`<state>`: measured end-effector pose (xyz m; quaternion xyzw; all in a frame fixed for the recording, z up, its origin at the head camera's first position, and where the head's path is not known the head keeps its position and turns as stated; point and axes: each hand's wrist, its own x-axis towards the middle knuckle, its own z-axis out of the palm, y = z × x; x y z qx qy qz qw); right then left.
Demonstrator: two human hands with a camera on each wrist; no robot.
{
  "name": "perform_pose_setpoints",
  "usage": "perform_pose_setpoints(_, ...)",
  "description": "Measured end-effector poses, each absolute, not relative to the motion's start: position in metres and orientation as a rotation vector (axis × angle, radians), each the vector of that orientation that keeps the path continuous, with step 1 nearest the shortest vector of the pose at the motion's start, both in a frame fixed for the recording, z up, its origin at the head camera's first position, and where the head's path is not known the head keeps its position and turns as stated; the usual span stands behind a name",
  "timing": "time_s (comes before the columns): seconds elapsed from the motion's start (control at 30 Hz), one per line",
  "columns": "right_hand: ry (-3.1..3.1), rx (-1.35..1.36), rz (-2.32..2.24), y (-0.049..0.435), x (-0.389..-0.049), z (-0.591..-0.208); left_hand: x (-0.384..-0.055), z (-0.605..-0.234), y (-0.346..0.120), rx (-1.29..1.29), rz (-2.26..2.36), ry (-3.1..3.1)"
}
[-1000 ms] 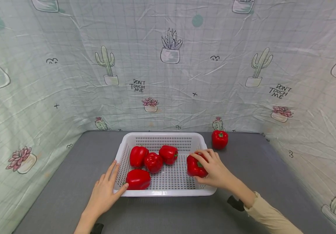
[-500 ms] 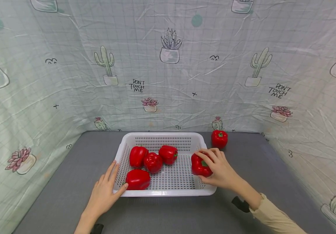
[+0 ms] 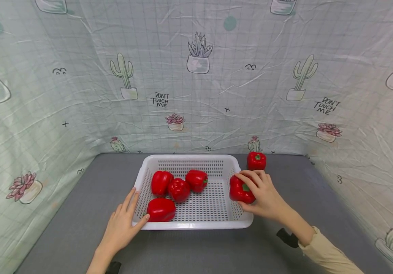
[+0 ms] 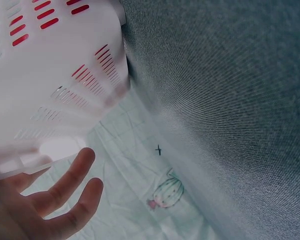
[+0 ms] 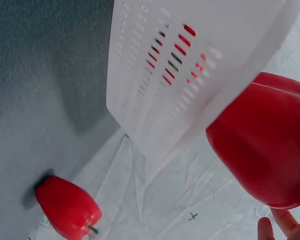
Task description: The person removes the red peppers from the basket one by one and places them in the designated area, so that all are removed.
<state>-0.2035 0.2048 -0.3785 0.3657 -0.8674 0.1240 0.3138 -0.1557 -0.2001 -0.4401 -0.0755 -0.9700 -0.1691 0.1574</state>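
In the head view my right hand (image 3: 266,196) grips a red bell pepper (image 3: 241,191) with its green stem facing right. That pepper overlaps the right rim of the white basket (image 3: 191,226); the right wrist view puts the held pepper (image 5: 270,145) at the basket's rim, above its outer wall. My left hand (image 3: 122,224) rests on the basket's left front corner, fingers spread along the rim. The left wrist view has these fingers (image 4: 72,175) just outside the basket wall (image 4: 50,100). Several red bell peppers (image 3: 179,190) lie in the basket's left and middle part.
Another red bell pepper (image 3: 256,161) stands on the grey table (image 3: 196,251) beyond the basket's back right corner, close behind my right hand. A printed cloth (image 3: 196,87) hangs around the back and sides of the table.
My right hand has moved to the right with the bell pepper, from over the basket's inside to its right rim. The left hand and the other peppers have stayed put.
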Motion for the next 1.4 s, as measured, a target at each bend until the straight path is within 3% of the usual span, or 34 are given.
perform_pose_setpoints(0.5,-2.322,0.83,0.267,0.228,-0.206,-0.37,-0.157,-0.441,-0.2,-0.217,-0.489,-2.769)
perform_pose_setpoints(1.4,-2.392,0.461,0.239,0.284,-0.244,-0.408,-0.156,-0.443,-0.2,-0.221,-0.504,-2.753)
